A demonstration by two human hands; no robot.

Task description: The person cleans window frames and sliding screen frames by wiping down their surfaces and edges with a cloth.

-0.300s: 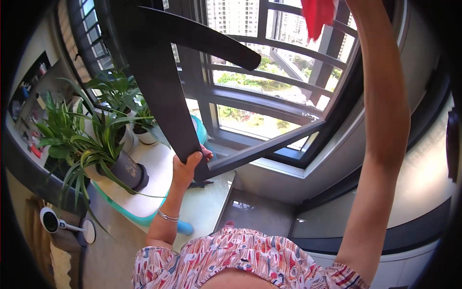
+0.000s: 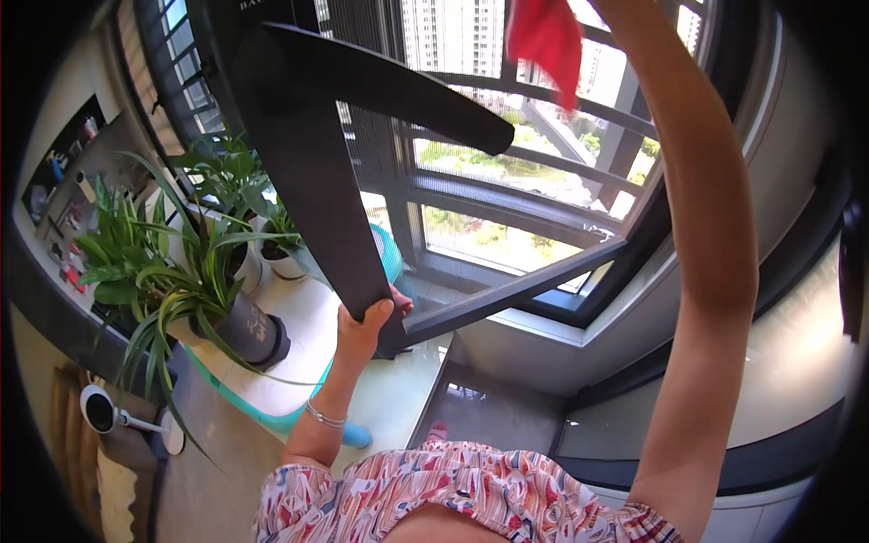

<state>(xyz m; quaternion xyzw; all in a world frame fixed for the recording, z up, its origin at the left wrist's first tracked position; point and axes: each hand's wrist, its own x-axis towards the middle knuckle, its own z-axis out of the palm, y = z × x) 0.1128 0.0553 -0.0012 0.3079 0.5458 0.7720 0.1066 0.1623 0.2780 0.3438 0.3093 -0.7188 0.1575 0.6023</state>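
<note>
In the head view, the left hand (image 2: 365, 324) is closed around the lower end of a dark window frame bar (image 2: 317, 181), thumb on its near face, the bar rising up and away from the hand toward the top of the window. The right arm reaches high overhead, where a red cloth (image 2: 546, 38) hangs at the glass; the right hand itself is cut off at the picture's top edge, so its grip cannot be told. Potted plants (image 2: 181, 262) stand on the sill just left of the left hand.

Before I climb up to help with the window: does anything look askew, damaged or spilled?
Nothing stands out. The left hand grips the dark window frame, the raised right arm holds a red cloth against the glass, and the potted plants stand upright on the ledge, with no spill.
</note>
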